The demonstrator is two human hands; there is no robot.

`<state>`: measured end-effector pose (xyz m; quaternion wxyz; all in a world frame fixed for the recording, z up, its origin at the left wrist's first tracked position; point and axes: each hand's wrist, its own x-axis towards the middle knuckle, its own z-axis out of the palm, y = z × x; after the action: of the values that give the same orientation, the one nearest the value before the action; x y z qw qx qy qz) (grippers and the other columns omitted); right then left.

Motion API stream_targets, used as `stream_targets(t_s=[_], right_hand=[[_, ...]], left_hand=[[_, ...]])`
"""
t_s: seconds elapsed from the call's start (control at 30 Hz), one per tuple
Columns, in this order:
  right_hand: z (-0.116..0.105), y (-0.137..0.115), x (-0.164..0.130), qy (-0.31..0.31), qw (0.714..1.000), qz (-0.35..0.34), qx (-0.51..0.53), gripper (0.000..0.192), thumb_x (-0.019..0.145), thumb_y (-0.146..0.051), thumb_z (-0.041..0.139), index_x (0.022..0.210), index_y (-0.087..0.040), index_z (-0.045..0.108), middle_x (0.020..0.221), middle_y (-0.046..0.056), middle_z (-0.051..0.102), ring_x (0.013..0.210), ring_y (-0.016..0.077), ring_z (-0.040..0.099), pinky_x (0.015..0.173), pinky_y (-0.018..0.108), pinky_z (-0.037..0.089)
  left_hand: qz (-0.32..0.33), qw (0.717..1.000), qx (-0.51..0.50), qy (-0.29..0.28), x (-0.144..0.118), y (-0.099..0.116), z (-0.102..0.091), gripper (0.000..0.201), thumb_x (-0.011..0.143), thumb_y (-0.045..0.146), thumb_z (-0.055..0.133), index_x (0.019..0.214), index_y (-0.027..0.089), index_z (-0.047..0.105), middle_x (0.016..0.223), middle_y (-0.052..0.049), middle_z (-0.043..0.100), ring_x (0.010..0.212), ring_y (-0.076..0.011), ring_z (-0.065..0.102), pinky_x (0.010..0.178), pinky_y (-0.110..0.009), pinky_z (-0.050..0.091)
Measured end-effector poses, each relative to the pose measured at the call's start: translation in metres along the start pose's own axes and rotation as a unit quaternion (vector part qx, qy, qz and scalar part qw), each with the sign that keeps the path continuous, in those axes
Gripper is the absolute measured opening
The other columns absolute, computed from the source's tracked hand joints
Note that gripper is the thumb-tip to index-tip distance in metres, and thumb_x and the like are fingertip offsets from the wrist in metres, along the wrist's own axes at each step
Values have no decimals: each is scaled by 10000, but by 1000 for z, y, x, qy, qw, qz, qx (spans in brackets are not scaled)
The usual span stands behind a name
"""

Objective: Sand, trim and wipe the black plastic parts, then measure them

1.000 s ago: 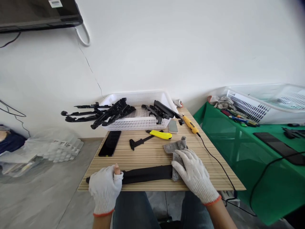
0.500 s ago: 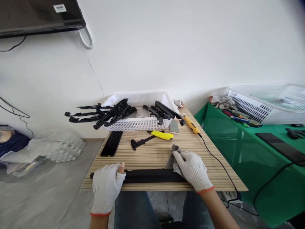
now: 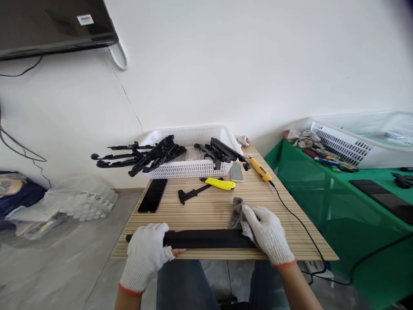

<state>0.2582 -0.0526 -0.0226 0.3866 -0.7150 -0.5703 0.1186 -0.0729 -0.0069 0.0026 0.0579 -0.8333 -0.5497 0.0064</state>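
A long black plastic strip (image 3: pixel 206 239) lies along the front edge of the striped table. Gloved in white knit, my left hand (image 3: pixel 149 249) grips its left end, the bare thumb lying along the near edge. My right hand (image 3: pixel 266 230), gloved too, is closed on a grey cloth (image 3: pixel 237 214) and presses it on the strip's right end, which is hidden under cloth and glove. Beyond the strip lie a black caliper (image 3: pixel 190 194) and a yellow utility knife (image 3: pixel 220 184), the knife resting across the caliper's beam.
A white plastic basket (image 3: pixel 180 173) holding black plastic parts (image 3: pixel 158 156) stands at the back, several parts jutting leftward. A black phone (image 3: pixel 152 196) lies at left. A yellow corded tool (image 3: pixel 260 169) sits at right, its cable running over the edge. A green-covered table (image 3: pixel 309 189) adjoins.
My left thumb has moved from pointing up to lying along the strip's near edge. My right hand and the cloth have shifted slightly right. The whole view has shifted a little.
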Motion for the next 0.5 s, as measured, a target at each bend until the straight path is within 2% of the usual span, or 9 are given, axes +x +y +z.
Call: stream_targets(t_s=[0.17, 0.3, 0.37, 0.43, 0.5], right_hand=[[-3, 5, -3, 5, 999, 6, 52, 539, 952, -622, 402, 726, -217, 676, 798, 80, 707, 788, 230, 632, 734, 325, 443], [-6, 4, -1, -12, 997, 8, 74, 448, 928, -579, 452, 1013, -224, 713, 1037, 85, 731, 992, 261, 655, 890, 372, 462], [-7, 3, 0, -17, 997, 9, 69, 446, 918, -565, 465, 1089, -226, 699, 1084, 86, 728, 1028, 269, 655, 912, 387, 463], [-6, 4, 0, -7, 998, 14, 66, 468, 919, -586, 433, 997, -218, 711, 1003, 93, 739, 962, 275, 667, 876, 391, 473], [-4, 6, -3, 28, 997, 21, 75, 540, 925, -627, 370, 825, -212, 701, 868, 105, 737, 848, 272, 668, 811, 380, 482]], left_hand=[[2, 999, 31, 10, 0, 2, -1, 639, 810, 759, 396, 858, 192, 686, 831, -131, 733, 756, -331, 694, 656, -395, 462], [-13, 999, 46, 3, 1, 6, -6, 587, 831, 698, 414, 869, 180, 687, 831, -131, 738, 752, -336, 702, 637, -388, 461], [-21, 998, 51, -9, 1, 7, -8, 560, 835, 670, 425, 884, 178, 688, 838, -129, 741, 761, -340, 706, 635, -385, 460], [-23, 998, 56, -20, 1, 7, -9, 546, 834, 660, 431, 882, 181, 687, 840, -124, 744, 765, -338, 709, 635, -379, 458], [-22, 998, 59, -23, 2, 8, -9, 541, 831, 661, 432, 875, 185, 687, 835, -120, 744, 763, -335, 710, 635, -374, 456]])
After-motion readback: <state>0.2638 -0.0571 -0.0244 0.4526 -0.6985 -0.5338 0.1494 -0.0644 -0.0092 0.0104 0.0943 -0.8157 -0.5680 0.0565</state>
